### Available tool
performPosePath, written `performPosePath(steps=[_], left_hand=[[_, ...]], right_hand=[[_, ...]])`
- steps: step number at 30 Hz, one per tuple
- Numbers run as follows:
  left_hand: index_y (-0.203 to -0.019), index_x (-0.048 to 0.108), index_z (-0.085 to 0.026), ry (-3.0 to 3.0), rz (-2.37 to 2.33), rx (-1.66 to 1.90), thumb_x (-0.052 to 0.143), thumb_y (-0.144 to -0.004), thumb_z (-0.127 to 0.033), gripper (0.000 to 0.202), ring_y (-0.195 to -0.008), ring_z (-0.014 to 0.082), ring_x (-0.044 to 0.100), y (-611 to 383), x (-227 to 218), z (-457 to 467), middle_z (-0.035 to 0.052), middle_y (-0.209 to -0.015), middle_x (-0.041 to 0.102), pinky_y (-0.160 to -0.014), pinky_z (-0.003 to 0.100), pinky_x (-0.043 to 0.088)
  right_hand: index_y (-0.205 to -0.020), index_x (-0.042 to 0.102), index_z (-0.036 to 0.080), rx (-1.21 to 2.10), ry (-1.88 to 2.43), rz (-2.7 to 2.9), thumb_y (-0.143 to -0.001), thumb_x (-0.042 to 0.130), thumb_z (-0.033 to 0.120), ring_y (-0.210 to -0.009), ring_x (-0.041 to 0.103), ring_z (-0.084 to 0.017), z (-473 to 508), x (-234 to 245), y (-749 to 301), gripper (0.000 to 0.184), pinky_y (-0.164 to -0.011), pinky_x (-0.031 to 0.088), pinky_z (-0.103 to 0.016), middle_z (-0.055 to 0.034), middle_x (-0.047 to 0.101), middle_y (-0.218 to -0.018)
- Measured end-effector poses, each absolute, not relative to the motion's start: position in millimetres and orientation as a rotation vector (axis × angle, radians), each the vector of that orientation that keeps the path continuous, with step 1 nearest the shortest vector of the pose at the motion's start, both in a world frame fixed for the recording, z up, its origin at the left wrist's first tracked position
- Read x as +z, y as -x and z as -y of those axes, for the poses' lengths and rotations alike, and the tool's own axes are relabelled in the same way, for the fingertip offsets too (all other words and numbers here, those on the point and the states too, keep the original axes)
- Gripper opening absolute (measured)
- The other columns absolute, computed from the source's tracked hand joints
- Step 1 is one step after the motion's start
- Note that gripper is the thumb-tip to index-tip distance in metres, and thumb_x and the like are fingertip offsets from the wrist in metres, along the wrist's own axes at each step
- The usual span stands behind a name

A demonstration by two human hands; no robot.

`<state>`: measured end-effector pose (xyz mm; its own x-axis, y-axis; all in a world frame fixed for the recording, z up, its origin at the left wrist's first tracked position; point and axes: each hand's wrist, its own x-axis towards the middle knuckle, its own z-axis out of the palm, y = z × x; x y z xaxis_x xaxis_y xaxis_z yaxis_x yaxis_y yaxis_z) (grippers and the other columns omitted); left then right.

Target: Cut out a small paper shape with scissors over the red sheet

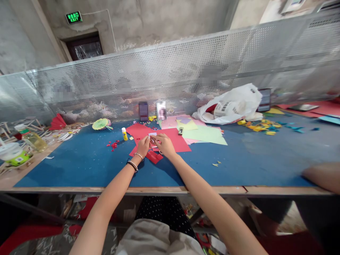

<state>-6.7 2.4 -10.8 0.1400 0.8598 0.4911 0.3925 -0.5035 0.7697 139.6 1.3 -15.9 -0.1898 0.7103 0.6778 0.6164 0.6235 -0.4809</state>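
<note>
My left hand (pixel 143 146) and my right hand (pixel 165 143) meet over a red paper sheet (pixel 175 139) on the blue table mat (pixel 87 163). Both hands have curled fingers pinching a small pale strip of paper (pixel 153 135) between them. A folded red paper piece (pixel 154 157) lies just below my hands. Bracelets circle my left wrist. A glue stick (pixel 124 134) with a yellow base stands to the left of the red sheet.
Pale green, pink and yellow sheets (pixel 204 134) lie right of the red one. A white plastic bag (pixel 233 104) sits at the back right, with yellow scraps (pixel 261 126) nearby. A paper fan (pixel 101 124) and a bottle (pixel 34 140) are at the left. Another person's arm (pixel 322 177) rests at the right edge.
</note>
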Motion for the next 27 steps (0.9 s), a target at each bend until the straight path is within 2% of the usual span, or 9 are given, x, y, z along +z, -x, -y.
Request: performPosePath(steps=[5,12,18,22,27], left_hand=[[-0.072,0.054,-0.016,-1.941,-1.185,1.360,0.031,-0.093,-0.037,0.038,-0.058,0.0122,0.054,6.4,-12.3,-3.5,0.0007,-0.062,0.056,-0.061,0.024,0.042],[-0.072,0.053,-0.017,-1.972,-1.172,1.392,0.031,-0.094,-0.037,0.037,-0.056,0.0125,0.054,6.2,-12.4,-3.2,0.0008,-0.061,0.056,-0.059,0.024,0.042],[-0.073,0.052,-0.018,-2.102,-1.349,1.357,0.033,-0.094,-0.029,0.031,-0.055,0.0128,0.054,8.1,-11.9,-3.7,0.0000,-0.058,0.056,-0.059,0.024,0.040],[-0.079,0.056,-0.017,-2.361,-1.460,1.298,0.036,-0.093,-0.023,0.025,-0.064,0.0145,0.058,9.9,-10.0,0.9,0.0032,-0.071,0.063,-0.062,0.024,0.039],[-0.089,0.059,-0.018,-2.561,-1.542,1.197,0.036,-0.094,-0.023,0.025,-0.072,0.0149,0.061,10.8,-8.7,5.7,0.0033,-0.080,0.067,-0.063,0.024,0.038]], right_hand=[[-0.119,0.064,0.025,0.126,1.013,1.874,-0.089,0.045,0.025,-0.086,0.056,-0.019,-0.9,-15.6,-139.3,0.035,-0.082,0.046,-0.030,-0.0059,0.065,-0.091],[-0.118,0.065,0.026,0.136,0.993,1.850,-0.090,0.046,0.026,-0.086,0.056,-0.019,0.9,-13.9,-138.8,0.034,-0.079,0.046,-0.029,-0.0057,0.065,-0.089],[-0.112,0.068,0.023,0.246,0.930,1.808,-0.089,0.049,0.031,-0.086,0.057,-0.019,3.0,-11.3,-136.5,0.030,-0.079,0.046,-0.029,-0.0055,0.066,-0.087],[-0.104,0.069,0.021,0.303,0.899,1.784,-0.090,0.049,0.035,-0.086,0.058,-0.019,3.6,-8.6,-136.1,0.029,-0.077,0.045,-0.029,-0.0060,0.068,-0.091],[-0.099,0.067,0.018,0.302,0.911,1.779,-0.090,0.046,0.034,-0.085,0.057,-0.019,5.1,-6.6,-136.5,0.028,-0.074,0.044,-0.029,-0.0072,0.067,-0.091]])
